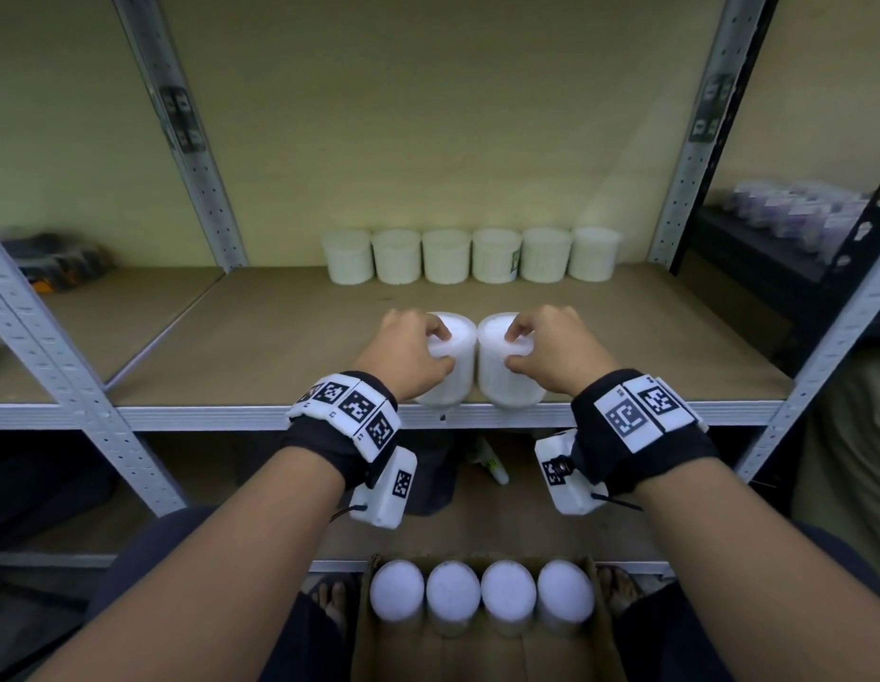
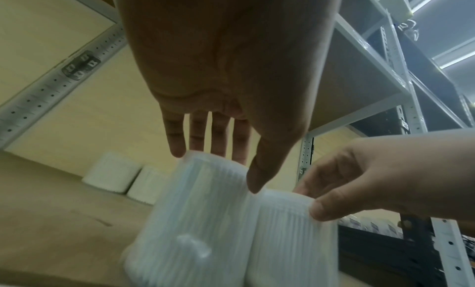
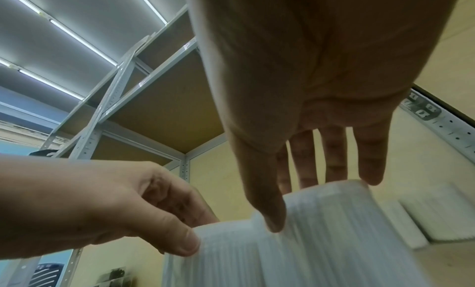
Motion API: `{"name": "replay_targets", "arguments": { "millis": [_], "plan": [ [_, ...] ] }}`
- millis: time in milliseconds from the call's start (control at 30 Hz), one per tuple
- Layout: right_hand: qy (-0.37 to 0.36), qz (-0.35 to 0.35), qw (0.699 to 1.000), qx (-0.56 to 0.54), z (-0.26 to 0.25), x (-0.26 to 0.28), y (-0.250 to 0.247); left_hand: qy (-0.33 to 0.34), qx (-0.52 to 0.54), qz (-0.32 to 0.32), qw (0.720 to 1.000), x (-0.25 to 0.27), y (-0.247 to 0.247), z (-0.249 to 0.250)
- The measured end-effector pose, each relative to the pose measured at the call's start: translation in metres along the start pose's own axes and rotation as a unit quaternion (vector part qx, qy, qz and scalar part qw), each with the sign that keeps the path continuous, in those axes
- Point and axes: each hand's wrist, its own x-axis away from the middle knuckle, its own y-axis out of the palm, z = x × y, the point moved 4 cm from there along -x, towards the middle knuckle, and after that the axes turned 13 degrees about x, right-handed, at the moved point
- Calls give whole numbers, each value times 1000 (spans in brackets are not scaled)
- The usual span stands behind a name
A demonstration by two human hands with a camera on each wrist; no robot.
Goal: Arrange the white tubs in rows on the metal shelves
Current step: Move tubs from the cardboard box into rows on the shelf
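Four white round-lidded tubs (image 1: 482, 597) wait in the cardboard box (image 1: 482, 652) below. Each hand, left hand (image 1: 403, 356) and right hand (image 1: 560, 354), pinches a ribbed white plastic tub, left tub (image 1: 452, 361) and right tub (image 1: 501, 366), by its lid rim at the brown shelf board's (image 1: 280, 337) front edge, the two tubs touching. They look light, stiff and slightly slippery, so rim grips suit. Six matching tubs (image 1: 472, 255) line the back.

Your two forearms reach forward side by side, each wrist wrapped in a dark band carrying white marker blocks. Your left hand (image 1: 408, 354) grips the top of the left tub (image 1: 455, 366), thumb on the near side and fingers curled over the lid. Your right hand (image 1: 558, 349) mirrors it on the right tub (image 1: 501, 371). The knuckles of both hands nearly meet.
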Motion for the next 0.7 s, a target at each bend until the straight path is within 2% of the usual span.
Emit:
{"name": "replay_targets", "arguments": {
  "millis": [400,700],
  "plan": [
    [66,13,998,-6,61,-29,-4,28,-1,-65,998,-45,36,41],
    [120,1,993,-7,117,-77,-8,66,-24,-101,992,-115,79,72]
  ]
}}
